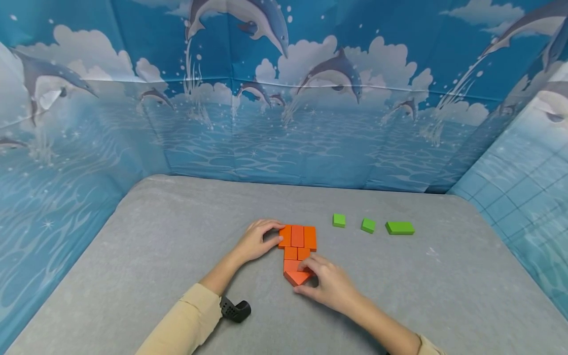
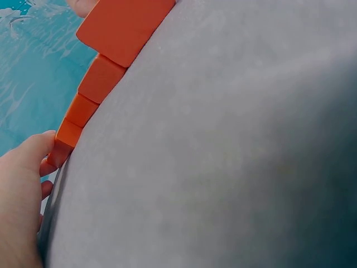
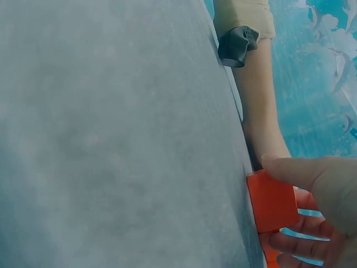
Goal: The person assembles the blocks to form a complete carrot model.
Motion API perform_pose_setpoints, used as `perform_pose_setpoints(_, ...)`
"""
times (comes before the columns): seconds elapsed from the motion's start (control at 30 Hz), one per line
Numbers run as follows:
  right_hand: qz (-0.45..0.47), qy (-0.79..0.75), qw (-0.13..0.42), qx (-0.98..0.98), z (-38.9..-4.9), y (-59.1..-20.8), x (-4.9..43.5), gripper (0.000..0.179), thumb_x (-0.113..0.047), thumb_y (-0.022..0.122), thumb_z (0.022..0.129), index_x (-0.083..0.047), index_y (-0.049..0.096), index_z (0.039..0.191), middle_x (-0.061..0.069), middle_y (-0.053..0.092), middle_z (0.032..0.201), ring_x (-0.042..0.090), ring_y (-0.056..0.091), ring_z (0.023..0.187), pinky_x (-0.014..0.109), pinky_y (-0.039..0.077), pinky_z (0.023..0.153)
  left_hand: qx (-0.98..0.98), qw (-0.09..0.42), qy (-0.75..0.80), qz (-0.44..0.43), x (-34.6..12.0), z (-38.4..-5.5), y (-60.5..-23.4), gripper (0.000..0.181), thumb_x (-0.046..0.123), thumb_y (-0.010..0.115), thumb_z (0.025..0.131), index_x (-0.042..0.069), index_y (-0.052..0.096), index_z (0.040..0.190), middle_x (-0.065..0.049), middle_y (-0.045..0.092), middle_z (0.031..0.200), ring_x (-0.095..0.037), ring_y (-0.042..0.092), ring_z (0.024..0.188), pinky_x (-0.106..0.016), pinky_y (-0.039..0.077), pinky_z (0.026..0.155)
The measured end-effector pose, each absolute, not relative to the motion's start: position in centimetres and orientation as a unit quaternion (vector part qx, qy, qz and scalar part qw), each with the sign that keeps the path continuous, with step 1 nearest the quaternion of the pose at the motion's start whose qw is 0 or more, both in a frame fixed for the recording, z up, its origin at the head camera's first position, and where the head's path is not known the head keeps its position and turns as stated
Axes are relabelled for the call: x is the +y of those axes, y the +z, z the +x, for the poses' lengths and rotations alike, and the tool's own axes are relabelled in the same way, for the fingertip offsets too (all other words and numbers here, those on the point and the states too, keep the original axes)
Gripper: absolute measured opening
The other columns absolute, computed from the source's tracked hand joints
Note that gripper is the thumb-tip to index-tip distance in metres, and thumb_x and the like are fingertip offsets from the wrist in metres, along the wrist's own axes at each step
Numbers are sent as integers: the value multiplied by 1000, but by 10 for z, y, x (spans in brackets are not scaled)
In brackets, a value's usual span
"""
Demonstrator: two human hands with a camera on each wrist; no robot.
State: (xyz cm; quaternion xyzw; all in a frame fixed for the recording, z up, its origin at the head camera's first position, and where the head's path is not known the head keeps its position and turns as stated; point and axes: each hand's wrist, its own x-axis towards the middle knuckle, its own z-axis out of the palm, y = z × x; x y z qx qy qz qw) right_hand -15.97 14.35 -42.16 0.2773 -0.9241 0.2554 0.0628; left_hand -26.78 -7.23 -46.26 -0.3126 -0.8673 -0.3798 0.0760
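Orange blocks lie together in one figure on the grey table. At its far end is a row of three upright rectangles; my left hand (image 1: 257,240) holds the left orange block (image 1: 285,236) at its outer side, between thumb and index finger. Below that row are two small orange squares (image 1: 290,253) side by side, then a wider orange block (image 1: 291,265). At the near end, my right hand (image 1: 330,283) pinches an orange triangular block (image 1: 296,278), its tip towards me. The right wrist view shows the thumb on this triangular block's (image 3: 272,202) edge, fingers behind.
Right of the figure, towards the back, stand two small green blocks (image 1: 339,220) and a longer green block (image 1: 400,228). A black strap-like device (image 1: 236,310) sits at the left sleeve. Dolphin-print curtains (image 1: 266,143) enclose the table's back and sides.
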Motion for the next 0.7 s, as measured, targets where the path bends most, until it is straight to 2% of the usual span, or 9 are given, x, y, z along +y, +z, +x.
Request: perform_pose_setpoints(0.7,275,253,78,-924,-160,-426,143,35,-35,79,67,-17,62,91,-10,51,84,5,49,69,21,45,62,-868,75,-381,-310,-72,-268,-463,30,28,62,87,15,64,115,0,60,118,-18,48,114,-43,32,100)
